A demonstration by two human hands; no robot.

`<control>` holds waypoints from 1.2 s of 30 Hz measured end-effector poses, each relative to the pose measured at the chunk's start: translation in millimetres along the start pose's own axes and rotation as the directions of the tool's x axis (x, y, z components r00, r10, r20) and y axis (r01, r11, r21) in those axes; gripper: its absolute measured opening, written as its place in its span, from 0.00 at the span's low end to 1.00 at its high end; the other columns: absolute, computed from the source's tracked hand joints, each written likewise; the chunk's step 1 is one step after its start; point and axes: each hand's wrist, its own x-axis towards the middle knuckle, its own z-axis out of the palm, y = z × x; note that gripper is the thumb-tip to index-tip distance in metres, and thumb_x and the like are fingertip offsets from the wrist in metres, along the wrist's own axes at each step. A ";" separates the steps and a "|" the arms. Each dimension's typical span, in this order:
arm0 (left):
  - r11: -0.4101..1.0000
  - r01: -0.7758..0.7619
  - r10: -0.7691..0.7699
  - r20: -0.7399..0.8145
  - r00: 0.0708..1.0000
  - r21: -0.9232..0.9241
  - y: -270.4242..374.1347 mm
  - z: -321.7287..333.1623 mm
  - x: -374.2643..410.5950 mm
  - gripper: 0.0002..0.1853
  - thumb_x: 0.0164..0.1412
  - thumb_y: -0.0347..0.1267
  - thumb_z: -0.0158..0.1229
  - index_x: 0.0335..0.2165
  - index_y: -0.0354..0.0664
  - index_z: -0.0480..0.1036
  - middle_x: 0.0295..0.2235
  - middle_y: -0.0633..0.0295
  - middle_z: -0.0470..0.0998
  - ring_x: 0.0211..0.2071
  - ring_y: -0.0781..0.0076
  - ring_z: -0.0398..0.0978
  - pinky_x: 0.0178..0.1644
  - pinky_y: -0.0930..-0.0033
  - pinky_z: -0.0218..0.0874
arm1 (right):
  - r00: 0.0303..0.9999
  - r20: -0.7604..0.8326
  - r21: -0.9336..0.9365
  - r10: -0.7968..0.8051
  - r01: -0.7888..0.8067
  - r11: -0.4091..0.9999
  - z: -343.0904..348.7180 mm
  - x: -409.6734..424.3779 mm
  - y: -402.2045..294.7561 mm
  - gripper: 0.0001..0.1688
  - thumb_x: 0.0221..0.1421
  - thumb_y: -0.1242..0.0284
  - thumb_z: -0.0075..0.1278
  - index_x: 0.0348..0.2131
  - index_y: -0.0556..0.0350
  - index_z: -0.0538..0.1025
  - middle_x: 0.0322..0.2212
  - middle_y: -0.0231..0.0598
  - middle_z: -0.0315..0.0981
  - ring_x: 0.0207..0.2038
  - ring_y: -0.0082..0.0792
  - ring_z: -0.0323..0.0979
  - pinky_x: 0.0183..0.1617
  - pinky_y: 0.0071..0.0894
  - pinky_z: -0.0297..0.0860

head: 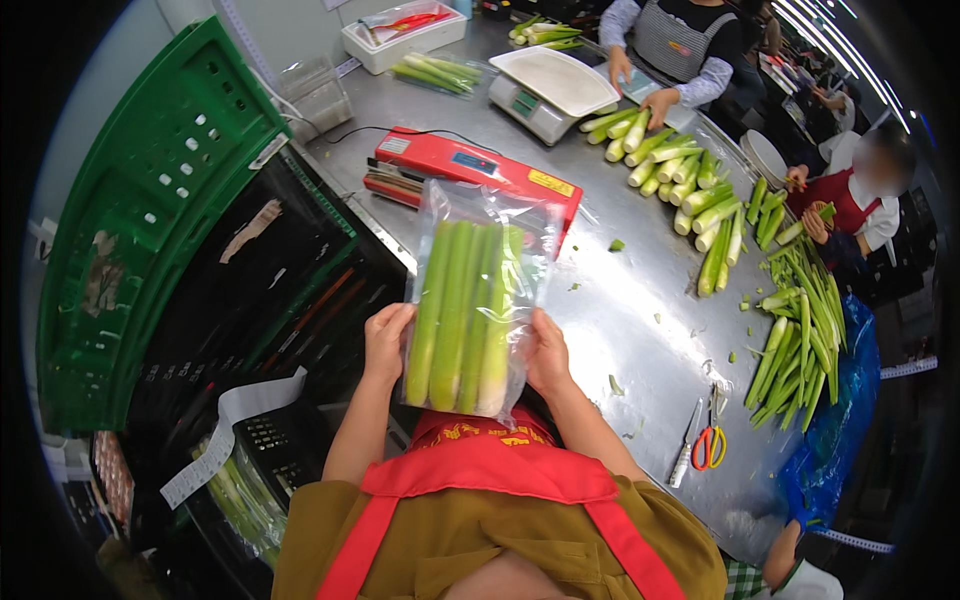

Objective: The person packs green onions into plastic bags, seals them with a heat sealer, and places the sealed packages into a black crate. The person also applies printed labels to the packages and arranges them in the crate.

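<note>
A clear plastic bag of trimmed green stalks [465, 322] is held upright in front of my apron. My left hand [388, 341] grips its left edge and my right hand [549, 351] its right edge. Several stalks stand side by side inside, pale at their lower ends. The upper part of the bag is unfilled and overlaps the front of a red impulse bag sealer [487, 166] on the steel table [622, 315]. Whether the bag's top is sealed cannot be made out.
Behind the sealer stands a weighing scale [555, 82]. Cut stalks [682, 172] and leafy trimmings [802, 337] lie right. A knife [686, 442] and scissors [709, 442] rest near me. Green crate [150, 225] stands left; a label strip [232, 427] hangs below. Co-workers' hands [660, 105] are across the table.
</note>
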 end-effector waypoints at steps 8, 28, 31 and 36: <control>0.990 0.092 -0.109 -0.172 0.979 -0.106 -18.4 -96.0 19.6 0.07 0.57 0.29 0.53 0.30 0.35 0.74 0.25 0.65 0.75 0.25 0.78 0.73 0.30 0.78 0.64 | 0.914 -0.055 0.054 0.402 -0.400 0.915 21.5 49.3 93.8 0.17 0.61 0.60 0.40 0.42 0.53 0.67 0.35 0.38 0.70 0.34 0.36 0.72 0.36 0.36 0.72; 0.951 0.261 -0.259 0.031 0.965 -0.164 -17.1 -87.4 113.4 0.06 0.55 0.29 0.55 0.29 0.36 0.74 0.26 0.63 0.76 0.26 0.76 0.74 0.31 0.75 0.66 | 0.941 -0.198 0.247 0.274 -0.223 0.943 38.2 85.3 89.2 0.24 0.64 0.62 0.33 0.47 0.65 0.65 0.45 0.52 0.68 0.47 0.49 0.67 0.54 0.50 0.62; 0.947 0.270 -0.261 0.075 0.962 -0.172 -19.6 -87.7 125.0 0.06 0.55 0.29 0.55 0.29 0.36 0.74 0.26 0.63 0.76 0.26 0.76 0.74 0.32 0.75 0.66 | 0.950 -0.171 0.287 0.261 -0.205 0.936 31.0 94.6 89.4 0.24 0.63 0.62 0.33 0.48 0.65 0.65 0.45 0.52 0.68 0.48 0.50 0.67 0.55 0.52 0.62; 0.929 0.316 -0.306 0.077 0.949 -0.192 -18.3 -91.6 134.9 0.07 0.55 0.30 0.54 0.29 0.36 0.73 0.26 0.62 0.76 0.26 0.74 0.74 0.32 0.72 0.68 | 0.949 -0.176 0.263 0.261 -0.210 0.942 32.6 106.5 93.4 0.23 0.64 0.62 0.33 0.47 0.64 0.66 0.44 0.50 0.68 0.47 0.50 0.67 0.54 0.52 0.63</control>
